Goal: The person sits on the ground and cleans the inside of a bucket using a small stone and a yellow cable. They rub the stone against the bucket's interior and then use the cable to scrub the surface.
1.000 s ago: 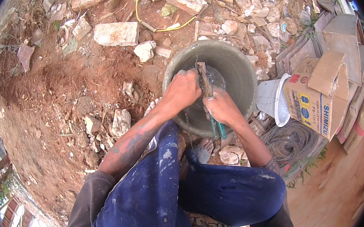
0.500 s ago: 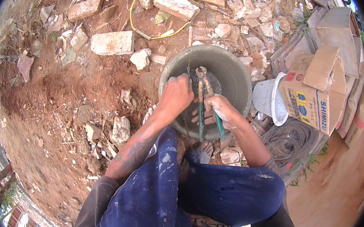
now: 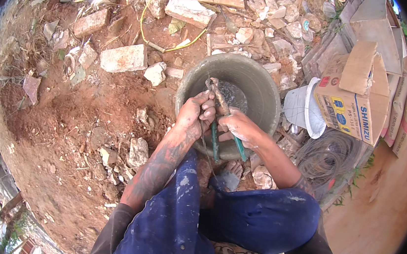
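**Pliers gripped over a grey bucket on rubble-strewn ground**

A person in paint-spattered blue trousers [image 3: 179, 214] crouched on red earth, both forearms reaching forward over the knees. The left hand [image 3: 192, 113] was curled tight around the upper part of a pair of pliers [image 3: 220, 109], its fingers [image 3: 208, 108] folded closed on the rusty metal. The right hand [image 3: 238, 126], pale with dust, wrapped shut around the same tool lower down, just above the green handles [image 3: 214, 143], which pointed back toward the person. The pliers stood over the near rim of a round grey bucket [image 3: 262, 83]. Just right of it lay a white pail [image 3: 304, 108], a coil of wire [image 3: 327, 157] and a cardboard box [image 3: 355, 101]. Beyond the bucket, broken bricks [image 3: 124, 58] littered the ground.
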The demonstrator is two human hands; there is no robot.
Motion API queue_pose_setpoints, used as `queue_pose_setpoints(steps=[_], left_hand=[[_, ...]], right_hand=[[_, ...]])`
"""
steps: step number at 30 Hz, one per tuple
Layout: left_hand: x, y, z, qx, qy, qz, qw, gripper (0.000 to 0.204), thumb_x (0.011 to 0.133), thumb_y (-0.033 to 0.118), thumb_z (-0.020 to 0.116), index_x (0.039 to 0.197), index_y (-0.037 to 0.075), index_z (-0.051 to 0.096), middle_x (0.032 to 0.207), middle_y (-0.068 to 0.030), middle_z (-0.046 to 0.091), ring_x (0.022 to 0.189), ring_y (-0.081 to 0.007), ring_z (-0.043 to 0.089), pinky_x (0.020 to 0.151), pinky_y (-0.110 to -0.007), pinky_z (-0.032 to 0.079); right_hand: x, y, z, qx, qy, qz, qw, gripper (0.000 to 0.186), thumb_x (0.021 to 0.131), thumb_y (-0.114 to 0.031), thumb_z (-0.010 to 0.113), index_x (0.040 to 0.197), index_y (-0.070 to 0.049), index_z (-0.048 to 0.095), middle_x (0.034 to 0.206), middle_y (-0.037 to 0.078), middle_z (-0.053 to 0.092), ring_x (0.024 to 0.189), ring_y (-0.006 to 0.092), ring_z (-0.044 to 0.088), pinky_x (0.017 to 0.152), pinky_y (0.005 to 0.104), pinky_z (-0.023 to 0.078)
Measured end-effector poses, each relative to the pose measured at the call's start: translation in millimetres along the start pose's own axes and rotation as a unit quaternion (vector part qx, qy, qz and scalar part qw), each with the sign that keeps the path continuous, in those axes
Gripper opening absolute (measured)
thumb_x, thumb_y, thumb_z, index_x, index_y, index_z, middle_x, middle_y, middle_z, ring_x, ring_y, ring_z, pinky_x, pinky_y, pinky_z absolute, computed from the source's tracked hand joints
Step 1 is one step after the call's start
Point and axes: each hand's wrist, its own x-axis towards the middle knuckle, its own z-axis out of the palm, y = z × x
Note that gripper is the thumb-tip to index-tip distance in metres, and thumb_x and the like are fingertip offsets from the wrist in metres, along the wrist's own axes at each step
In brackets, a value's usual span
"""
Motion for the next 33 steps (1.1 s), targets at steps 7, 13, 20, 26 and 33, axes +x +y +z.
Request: queue_pose_setpoints(steps=[7, 13, 20, 26, 33], left_hand=[[-3.3, -1.8, 0.2, 0.090, 0.021, 0.034, 0.995, 0.016, 0.107, 0.014, 0.045, 0.097, 0.005, 0.054, 0.068, 0.0020, 0.043, 0.051, -0.0081, 0.037, 0.045, -0.022, 0.031], [-3.4, -1.2, 3.1, 0.164, 0.047, 0.051, 0.984, 0.017, 0.106, 0.018, 0.046, 0.097, 0.006, 0.055, 0.069, 0.0031, 0.044, 0.052, -0.0081, 0.039, 0.045, -0.023, 0.030], [-5.6, 4.4, 6.1, 0.161, 0.059, 0.013, 0.985, 0.017, 0.107, 0.016, 0.042, 0.100, 0.007, 0.054, 0.070, 0.0039, 0.042, 0.051, -0.0057, 0.036, 0.043, -0.020, 0.027], [-1.0, 9.3, -0.1, 0.124, 0.032, -0.005, 0.992, 0.015, 0.105, 0.014, 0.043, 0.097, 0.006, 0.054, 0.067, 0.0034, 0.043, 0.050, -0.0077, 0.037, 0.045, -0.022, 0.030], [0.5, 2.2, 7.5, 0.102, 0.043, 0.015, 0.994, 0.018, 0.104, 0.006, 0.039, 0.117, 0.001, 0.052, 0.093, -0.0017, 0.050, 0.062, -0.0049, 0.041, 0.044, -0.020, 0.031]], right_hand=[[-11.1, -8.3, 8.7, 0.074, -0.078, -0.008, 0.994, 0.047, 0.086, -0.012, 0.054, 0.133, -0.005, 0.055, 0.085, 0.000, 0.051, 0.079, 0.0116, 0.053, 0.084, 0.0475, 0.055], [-14.2, -6.4, 10.4, 0.152, -0.134, -0.026, 0.979, 0.050, 0.087, -0.010, 0.053, 0.137, -0.006, 0.053, 0.088, -0.001, 0.052, 0.081, 0.0109, 0.055, 0.090, 0.0496, 0.055], [-2.5, 1.6, 6.6, 0.102, -0.112, -0.044, 0.988, 0.051, 0.088, -0.007, 0.050, 0.139, -0.004, 0.048, 0.125, 0.010, 0.061, 0.110, 0.0245, 0.064, 0.093, 0.0499, 0.055], [-7.9, -7.3, 15.8, 0.069, -0.094, -0.043, 0.992, 0.041, 0.086, -0.007, 0.056, 0.127, -0.002, 0.055, 0.095, 0.002, 0.055, 0.081, 0.0116, 0.056, 0.083, 0.0402, 0.058], [17.6, 20.7, -21.8, -0.018, -0.065, 0.008, 0.998, 0.039, 0.089, -0.009, 0.057, 0.127, -0.001, 0.053, 0.103, 0.006, 0.061, 0.095, 0.0152, 0.064, 0.078, 0.0371, 0.060]])
